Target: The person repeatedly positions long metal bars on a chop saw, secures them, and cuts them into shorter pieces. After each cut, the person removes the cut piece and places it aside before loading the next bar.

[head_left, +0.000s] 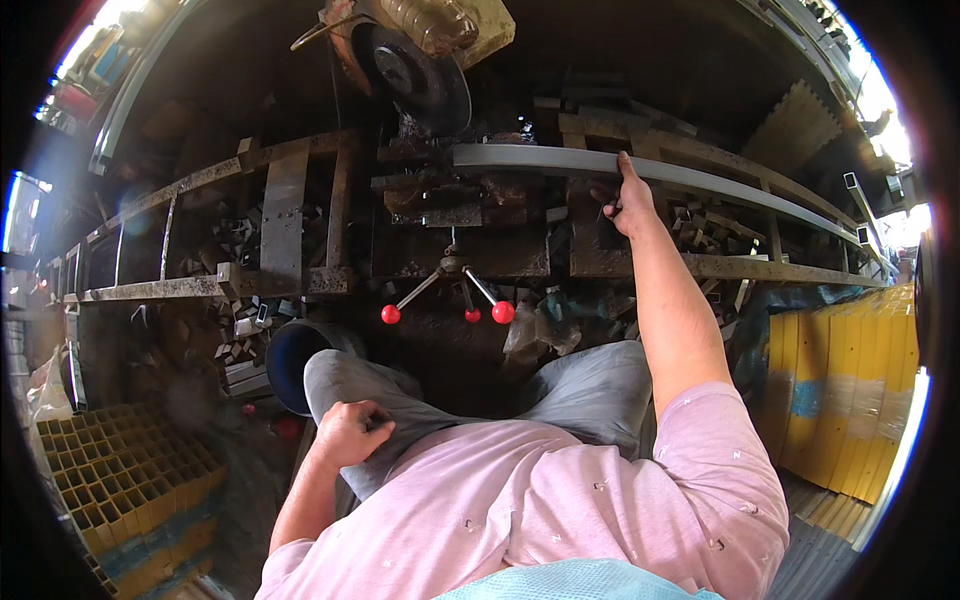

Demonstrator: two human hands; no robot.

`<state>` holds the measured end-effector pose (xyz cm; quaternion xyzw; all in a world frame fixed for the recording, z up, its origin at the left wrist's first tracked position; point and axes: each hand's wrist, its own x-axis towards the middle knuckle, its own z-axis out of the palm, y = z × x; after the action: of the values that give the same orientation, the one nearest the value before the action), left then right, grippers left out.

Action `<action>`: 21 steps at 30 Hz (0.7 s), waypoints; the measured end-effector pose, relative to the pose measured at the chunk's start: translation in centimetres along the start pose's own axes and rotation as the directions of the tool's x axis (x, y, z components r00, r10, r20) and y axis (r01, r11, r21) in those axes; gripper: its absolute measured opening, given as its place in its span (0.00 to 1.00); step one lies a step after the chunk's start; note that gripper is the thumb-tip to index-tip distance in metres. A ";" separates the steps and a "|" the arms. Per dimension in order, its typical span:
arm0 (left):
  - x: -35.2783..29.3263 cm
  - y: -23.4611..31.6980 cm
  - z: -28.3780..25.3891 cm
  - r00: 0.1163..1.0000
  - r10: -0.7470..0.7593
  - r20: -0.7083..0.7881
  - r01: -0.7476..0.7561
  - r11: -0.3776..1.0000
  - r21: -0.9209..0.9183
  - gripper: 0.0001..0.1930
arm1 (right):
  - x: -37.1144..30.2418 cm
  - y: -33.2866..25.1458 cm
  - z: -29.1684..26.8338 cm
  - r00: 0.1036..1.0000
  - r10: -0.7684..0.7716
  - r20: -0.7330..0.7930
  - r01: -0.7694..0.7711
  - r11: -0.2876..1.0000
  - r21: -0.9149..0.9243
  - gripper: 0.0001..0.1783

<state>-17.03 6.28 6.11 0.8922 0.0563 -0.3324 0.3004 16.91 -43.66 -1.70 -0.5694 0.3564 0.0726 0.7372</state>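
We see a long, straight silver-grey metal bar (550,157), smooth with a soft sheen; round red ball knobs (503,313), glossy like plastic, on shiny slim metal rods (420,287); and a matt pink cloth shirt (590,475).

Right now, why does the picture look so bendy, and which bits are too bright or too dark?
In the head view, the wide fisheye lens curves the bar, more so toward the rim; also in the head view, glare whitens the right edge and upper left corner, deep shadow darkens the space beyond the disc, and the red knobs look fairly sharp.
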 end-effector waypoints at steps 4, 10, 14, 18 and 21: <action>0.5 0.6 -0.5 0.998 -0.028 0.050 0.029 0.999 -0.014 0.18 | -0.3 0.7 1.1 0.999 0.044 0.029 -0.043 0.998 -0.055 0.31; 0.6 0.4 -0.7 0.996 -0.056 0.072 0.059 0.998 -0.034 0.18 | 0.1 -0.5 -1.0 0.994 0.080 0.079 -0.038 0.901 -0.431 0.35; 0.9 -0.5 -0.8 0.998 0.049 0.046 -0.047 0.998 -0.043 0.17 | 1.1 -3.5 -2.2 0.890 -0.421 0.177 0.320 0.299 -0.899 0.44; 4.2 1.1 -0.9 0.933 0.160 -0.323 -0.206 0.972 -0.116 0.14 | 0.4 -2.6 -0.9 0.533 -0.806 0.257 0.256 -0.136 -0.957 0.44; 9.4 2.7 -0.9 0.819 0.131 -0.558 -0.242 0.961 -0.130 0.14 | 1.5 -1.6 -0.6 0.813 -0.537 0.226 0.154 -0.176 -0.972 0.49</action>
<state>-8.45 3.71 2.11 0.9170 0.0835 -0.0269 0.3891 18.55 -45.20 -1.43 -0.9929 0.1138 0.0220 0.0275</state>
